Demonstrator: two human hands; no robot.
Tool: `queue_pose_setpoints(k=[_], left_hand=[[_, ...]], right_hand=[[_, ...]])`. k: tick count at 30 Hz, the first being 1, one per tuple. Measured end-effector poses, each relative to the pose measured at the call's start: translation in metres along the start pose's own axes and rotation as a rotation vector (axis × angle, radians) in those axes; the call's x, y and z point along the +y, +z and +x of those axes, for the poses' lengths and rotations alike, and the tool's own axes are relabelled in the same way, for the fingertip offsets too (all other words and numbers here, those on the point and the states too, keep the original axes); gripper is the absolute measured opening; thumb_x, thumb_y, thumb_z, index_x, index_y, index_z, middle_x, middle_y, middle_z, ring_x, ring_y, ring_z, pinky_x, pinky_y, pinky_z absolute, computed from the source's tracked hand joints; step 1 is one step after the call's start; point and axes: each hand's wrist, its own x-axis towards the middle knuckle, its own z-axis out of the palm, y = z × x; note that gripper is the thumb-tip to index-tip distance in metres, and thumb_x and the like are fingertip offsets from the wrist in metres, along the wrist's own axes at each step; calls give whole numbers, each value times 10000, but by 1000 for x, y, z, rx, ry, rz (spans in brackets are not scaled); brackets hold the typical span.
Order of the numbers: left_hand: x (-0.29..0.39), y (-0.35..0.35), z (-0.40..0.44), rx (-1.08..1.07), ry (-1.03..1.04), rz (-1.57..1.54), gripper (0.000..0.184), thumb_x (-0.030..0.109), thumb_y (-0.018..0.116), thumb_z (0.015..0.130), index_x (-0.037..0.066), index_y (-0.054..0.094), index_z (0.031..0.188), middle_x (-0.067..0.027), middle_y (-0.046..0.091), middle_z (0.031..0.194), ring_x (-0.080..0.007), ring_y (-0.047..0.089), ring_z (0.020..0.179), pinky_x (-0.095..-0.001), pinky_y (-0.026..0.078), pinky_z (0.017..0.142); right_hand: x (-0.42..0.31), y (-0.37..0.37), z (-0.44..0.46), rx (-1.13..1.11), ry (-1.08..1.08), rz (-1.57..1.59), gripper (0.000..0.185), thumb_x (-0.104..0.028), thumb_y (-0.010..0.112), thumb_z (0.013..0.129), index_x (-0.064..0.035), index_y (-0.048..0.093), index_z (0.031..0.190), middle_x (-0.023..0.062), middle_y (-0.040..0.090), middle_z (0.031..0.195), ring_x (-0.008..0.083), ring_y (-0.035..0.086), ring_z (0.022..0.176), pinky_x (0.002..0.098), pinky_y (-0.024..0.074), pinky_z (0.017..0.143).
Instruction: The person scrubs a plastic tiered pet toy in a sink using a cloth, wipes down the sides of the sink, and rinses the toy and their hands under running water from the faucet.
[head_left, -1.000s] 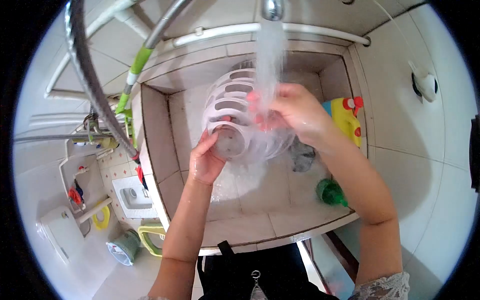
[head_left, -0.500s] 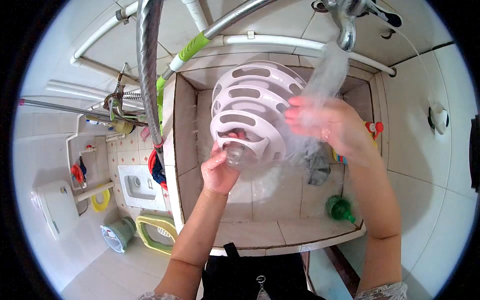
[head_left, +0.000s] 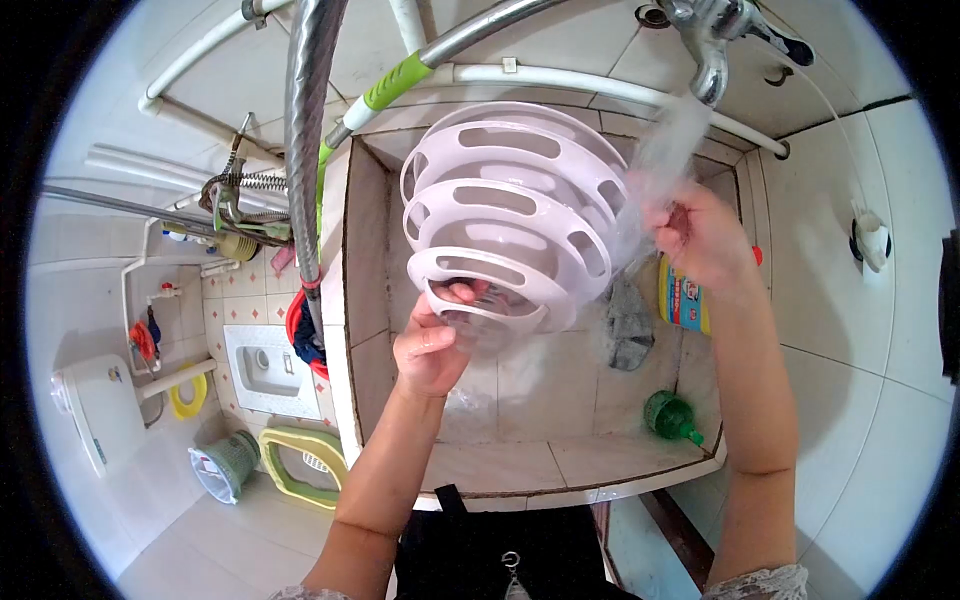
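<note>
A pale pink tiered tower toy of stacked slotted plastic rings (head_left: 500, 200) is tilted inside the tiled sink (head_left: 450, 470). My left hand (head_left: 435, 355) is closed on its small end, with fingers inside the lowest slot and the thumb outside by a clear plastic part (head_left: 470, 328). Water streams (head_left: 670, 150) from the metal faucet (head_left: 710, 75) onto the tower's right edge. Right beside that edge, my right hand (head_left: 705, 235) is in the stream with its fingers curled in. Whether it holds anything is hidden by water and blur.
A grey wet cloth (head_left: 628, 325) lies in the sink, right of the tower. Farther right stand a yellow-and-blue bottle (head_left: 685, 295) and a green bottle (head_left: 672, 415) lying in the corner. A grey hose (head_left: 303, 150) and a green-sleeved pole (head_left: 395, 82) cross at upper left.
My right hand has moved right and up, off the tower's side, and its outstretched fingers have curled in. The tower has turned slightly in my left hand, which keeps its hold.
</note>
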Motion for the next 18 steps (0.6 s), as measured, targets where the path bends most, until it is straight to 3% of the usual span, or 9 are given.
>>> queue_pose_setpoints(k=[4,7,10,13,18], left_hand=[[3,2,-4,11,4,13,353,48,651,616,39,599,965,-54,573,1051,-248,442,1165,-431,286,1024],[4,1,-5,12,15,-10,345,44,644,620,42,599,962,-53,574,1046,-248,444,1161,-434,288,1023],[4,-4,-7,18,11,-22,328,45,633,632,43,598,957,-52,575,1043,-248,446,1156,-435,293,1019],[-1,-9,-7,83,12,-62,323,48,623,637,36,592,958,-54,576,1038,-249,452,1143,-426,303,1013],[-13,-16,-3,63,-24,-113,369,42,596,608,14,575,976,-58,579,1010,-255,472,1112,-406,340,982]], right_hand=[[-10,-11,16,-208,87,97,276,-126,492,870,62,549,1064,51,582,844,60,540,645,150,435,486],[-8,22,24,207,-52,-12,281,-127,511,869,68,542,1069,60,589,854,92,557,675,203,495,592],[-11,10,32,25,-92,-84,311,-139,525,870,82,529,1088,91,596,890,148,580,742,272,515,726],[-20,34,14,1,-99,-197,336,-146,478,888,93,505,1123,143,602,967,218,598,872,316,502,815],[-25,47,-3,-150,38,-230,384,-140,377,900,103,455,1187,212,568,1100,278,581,1000,353,471,887]])
